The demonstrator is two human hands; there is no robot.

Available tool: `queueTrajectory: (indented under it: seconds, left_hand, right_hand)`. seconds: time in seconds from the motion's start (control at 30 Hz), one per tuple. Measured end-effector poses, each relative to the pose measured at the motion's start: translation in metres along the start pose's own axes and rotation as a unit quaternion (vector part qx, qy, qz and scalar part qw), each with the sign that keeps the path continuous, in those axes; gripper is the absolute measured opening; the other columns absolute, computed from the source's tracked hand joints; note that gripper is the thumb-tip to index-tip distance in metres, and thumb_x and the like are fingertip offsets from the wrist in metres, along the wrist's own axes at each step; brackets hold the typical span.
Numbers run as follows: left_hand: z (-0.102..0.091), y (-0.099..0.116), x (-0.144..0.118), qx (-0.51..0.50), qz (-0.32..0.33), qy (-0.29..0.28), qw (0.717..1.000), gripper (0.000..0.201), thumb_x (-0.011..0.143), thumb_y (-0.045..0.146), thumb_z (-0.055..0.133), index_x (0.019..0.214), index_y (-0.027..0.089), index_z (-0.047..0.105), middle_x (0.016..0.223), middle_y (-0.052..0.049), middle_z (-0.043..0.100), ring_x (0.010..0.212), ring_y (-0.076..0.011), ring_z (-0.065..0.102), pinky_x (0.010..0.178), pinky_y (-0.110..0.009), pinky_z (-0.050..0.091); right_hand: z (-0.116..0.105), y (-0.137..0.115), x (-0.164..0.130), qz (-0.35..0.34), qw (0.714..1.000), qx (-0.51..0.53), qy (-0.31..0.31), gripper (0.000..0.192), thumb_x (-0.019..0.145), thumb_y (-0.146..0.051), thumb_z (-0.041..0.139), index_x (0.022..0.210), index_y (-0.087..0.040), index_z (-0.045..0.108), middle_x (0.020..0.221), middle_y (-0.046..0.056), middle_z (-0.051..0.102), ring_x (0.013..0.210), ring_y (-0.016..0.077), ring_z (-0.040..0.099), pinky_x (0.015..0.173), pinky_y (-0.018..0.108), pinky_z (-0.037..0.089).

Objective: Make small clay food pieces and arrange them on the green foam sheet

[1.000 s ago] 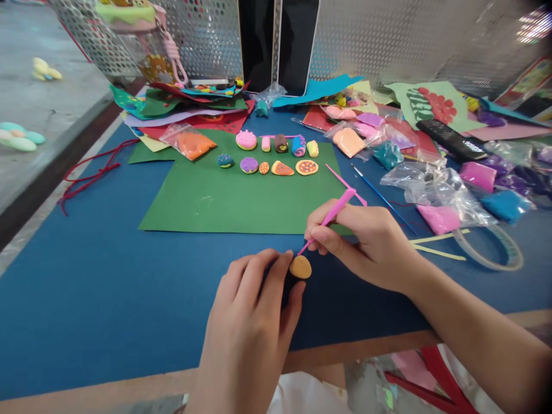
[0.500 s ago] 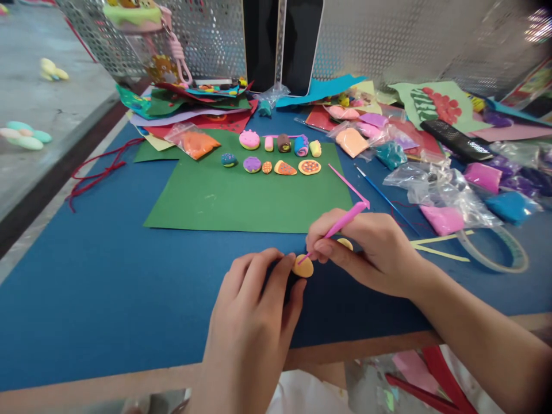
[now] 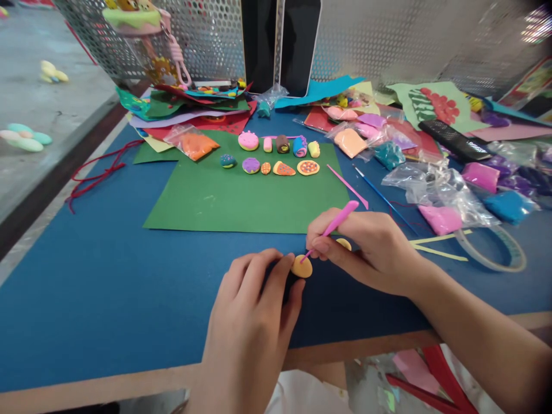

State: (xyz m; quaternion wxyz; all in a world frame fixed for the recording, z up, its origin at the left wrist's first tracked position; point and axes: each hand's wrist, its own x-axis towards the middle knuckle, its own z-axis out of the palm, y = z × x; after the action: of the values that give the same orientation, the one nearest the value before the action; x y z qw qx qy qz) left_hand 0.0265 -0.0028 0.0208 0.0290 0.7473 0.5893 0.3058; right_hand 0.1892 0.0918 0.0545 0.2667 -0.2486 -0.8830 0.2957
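My left hand (image 3: 250, 322) rests on the blue mat (image 3: 107, 276), its fingertips pinching a small orange clay disc (image 3: 301, 267). My right hand (image 3: 371, 250) grips a pink sculpting tool (image 3: 334, 225) like a pen, with the tip touching the disc's top edge. A second small yellow clay bit (image 3: 344, 244) peeks out under my right fingers. Beyond, a green sheet (image 3: 241, 198) carries several finished miniature clay pieces (image 3: 276, 156) in two rows.
Bags of coloured clay (image 3: 440, 218) lie to the right, with a blue brush (image 3: 382, 198), a spare pink tool (image 3: 347, 187) and a clear ruler (image 3: 495, 253). Stacked coloured paper (image 3: 194, 109), a perforated metal screen (image 3: 379, 34), two dark phones (image 3: 280, 40) and red string (image 3: 95, 172) sit behind and left.
The pink tool's tip moved from beside the orange disc onto its top edge. My right hand slid slightly toward the left hand, which stayed still.
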Motion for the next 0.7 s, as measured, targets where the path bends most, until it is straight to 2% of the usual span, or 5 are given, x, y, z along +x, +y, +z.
queueTrajectory:
  seconds: [0.7]
  left_hand:
    - [0.0, -0.0003, 0.0014, 0.003, 0.003, -0.007, 1.0, 0.02, 0.085, 0.017, 0.057, 0.105, 0.015, 0.061, 0.1, -0.007, 0.062, 0.089, -0.0211, 0.053, 0.073, -0.035, 0.045]
  right_hand:
    - [0.0043, 0.0016, -0.0002, -0.036, 0.999, -0.009, 0.002, 0.012, 0.093, -0.02, 0.044, 0.085, -0.017, 0.053, 0.076, 0.002, 0.063, 0.065, 0.0092, 0.058, 0.062, 0.018, 0.045]
